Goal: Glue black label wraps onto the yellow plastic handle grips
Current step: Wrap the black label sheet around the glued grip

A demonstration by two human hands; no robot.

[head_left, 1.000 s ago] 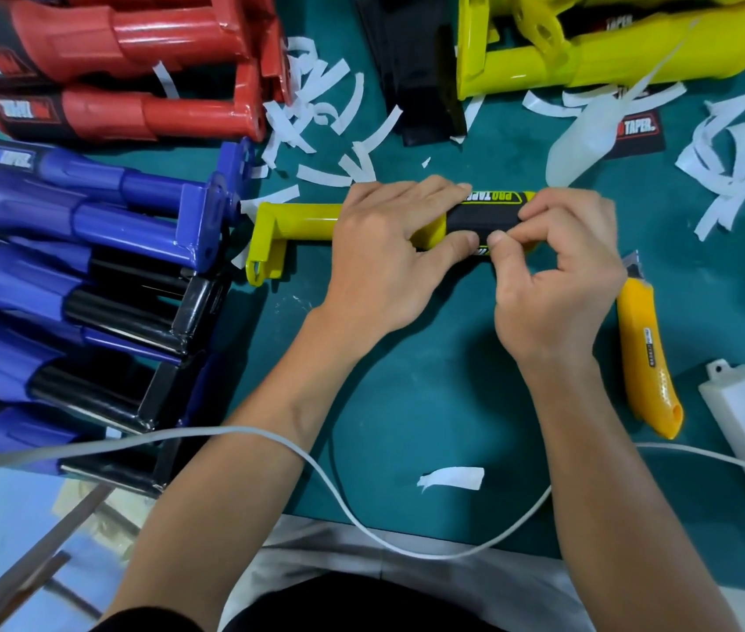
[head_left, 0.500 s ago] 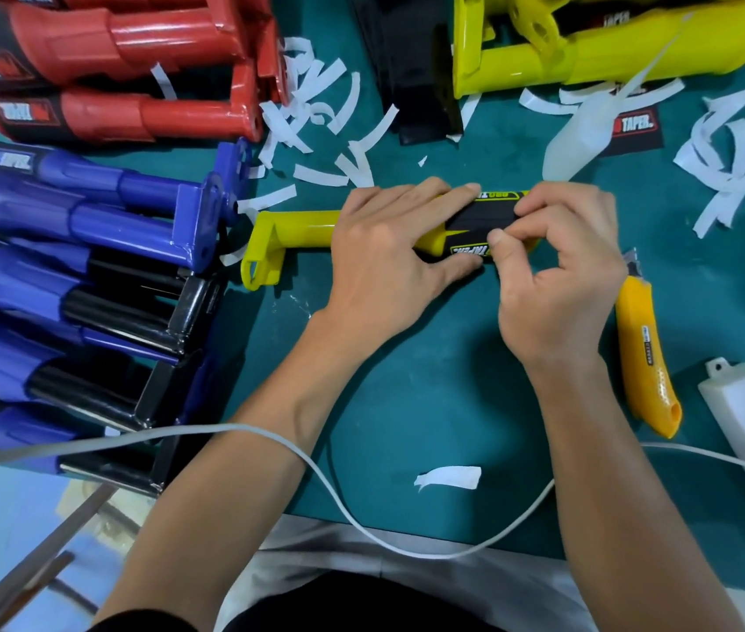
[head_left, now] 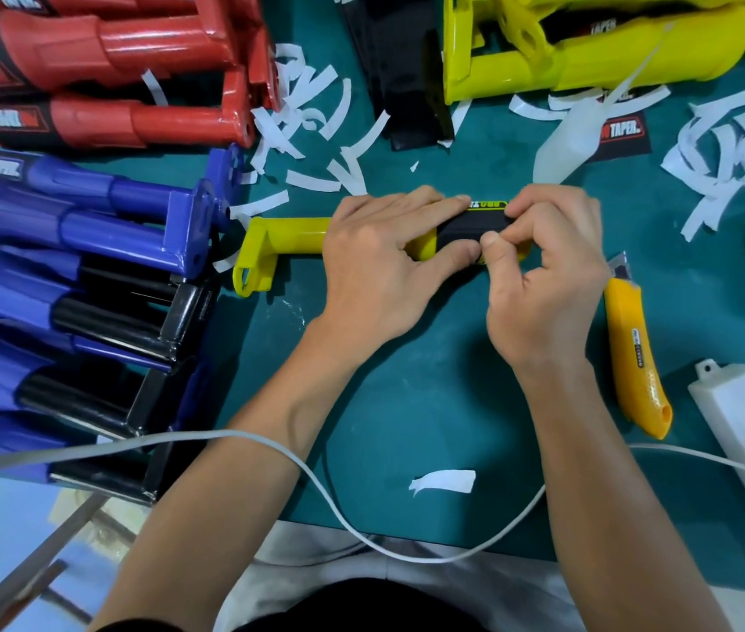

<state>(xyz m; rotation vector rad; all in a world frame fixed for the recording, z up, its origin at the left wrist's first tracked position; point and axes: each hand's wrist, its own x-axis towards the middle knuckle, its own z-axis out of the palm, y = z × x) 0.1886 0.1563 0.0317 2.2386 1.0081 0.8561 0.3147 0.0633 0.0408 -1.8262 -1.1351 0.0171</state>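
Here, yellow handle grip (head_left: pixel 291 234) lying between both hands, left hand (head_left: pixel 380 262) clasping it, right hand (head_left: pixel 548 275) pinching black label wrap (head_left: pixel 468 228)

The yellow handle grip (head_left: pixel 291 234) lies flat on its side, long way left to right. Its left end has a flat plate with a small loop. A black label wrap (head_left: pixel 466 225) goes around its right half, with yellow letters along the top edge. More yellow handle grips (head_left: pixel 589 61) are piled at the back.
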